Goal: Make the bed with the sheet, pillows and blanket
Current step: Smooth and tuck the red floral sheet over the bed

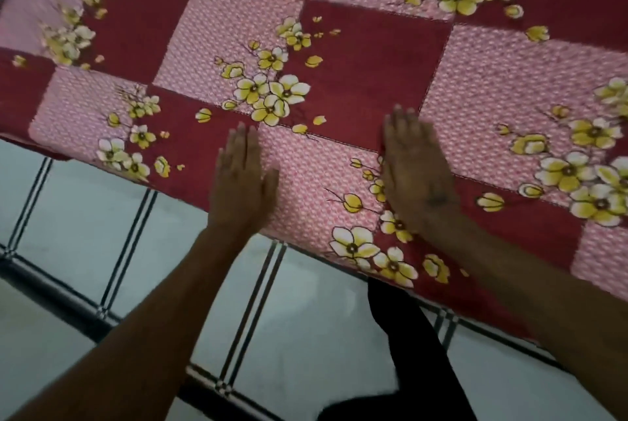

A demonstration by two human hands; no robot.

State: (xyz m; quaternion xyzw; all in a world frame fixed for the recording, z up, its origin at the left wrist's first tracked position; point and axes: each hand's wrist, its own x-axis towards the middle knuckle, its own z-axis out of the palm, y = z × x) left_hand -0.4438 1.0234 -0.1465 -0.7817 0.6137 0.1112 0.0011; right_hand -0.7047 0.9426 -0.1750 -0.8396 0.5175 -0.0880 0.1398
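Both our hands lie flat, fingers straight and together, holding nothing: our left hand [243, 179] and right hand [413, 169] press palm-down on the sheet [356, 57] near its closest edge. We see a smooth cotton-looking cloth, spread wide under and beyond our palms, checked in dark maroon squares and pink dotted squares, with sprays of yellow-and-white flowers. Its near edge hangs over the bedside. Below it lies pale glossy floor tile [81, 216] crossed by dark striped lines.
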